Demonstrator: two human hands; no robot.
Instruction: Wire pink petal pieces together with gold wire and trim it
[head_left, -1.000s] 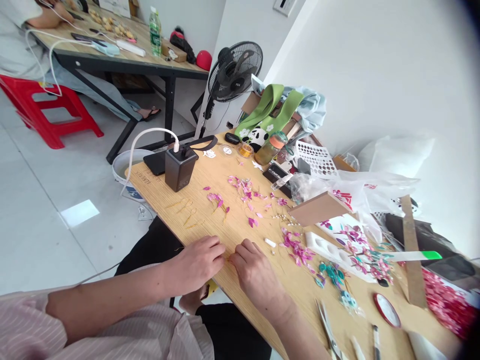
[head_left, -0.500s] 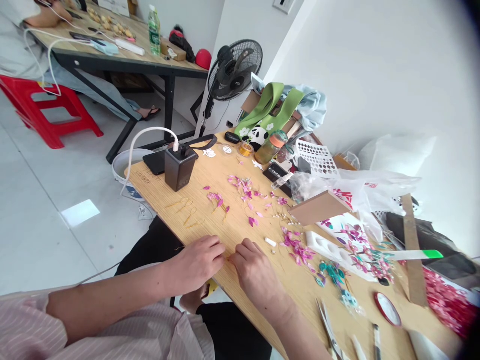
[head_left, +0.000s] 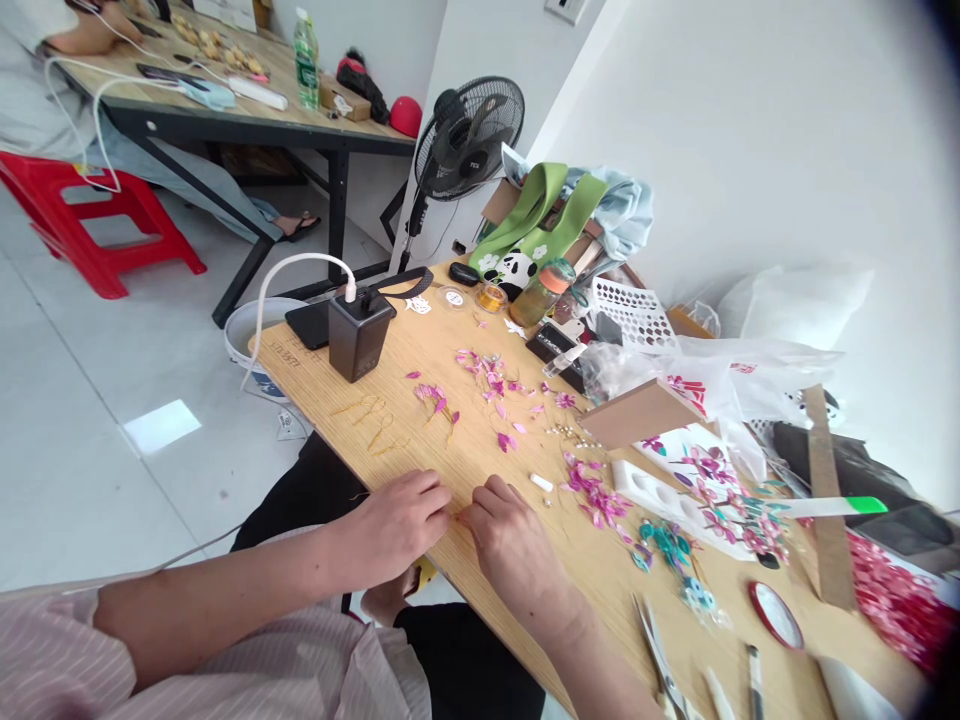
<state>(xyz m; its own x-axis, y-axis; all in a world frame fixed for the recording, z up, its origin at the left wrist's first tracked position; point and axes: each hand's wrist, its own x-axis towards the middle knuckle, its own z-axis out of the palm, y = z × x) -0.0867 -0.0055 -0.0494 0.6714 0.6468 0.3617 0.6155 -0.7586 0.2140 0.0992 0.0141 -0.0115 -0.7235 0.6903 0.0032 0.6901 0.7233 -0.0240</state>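
The 2 hands met at the near edge of the wooden table [head_left: 480, 450]. The left hand [head_left: 394, 525] and the right hand [head_left: 510, 540] had their fingers pinched tight together on something tiny between them, maybe a thin gold wire; it was too small to tell. A slip could drop it off the edge onto the person's lap. The pink petals [head_left: 596, 495] lay near the right hand, and a wrist bump could scatter them

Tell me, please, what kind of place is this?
Probably a small handicraft workroom: pink petal pieces lie scattered on a wooden table, scissors lie near, and another person sits at a second table.
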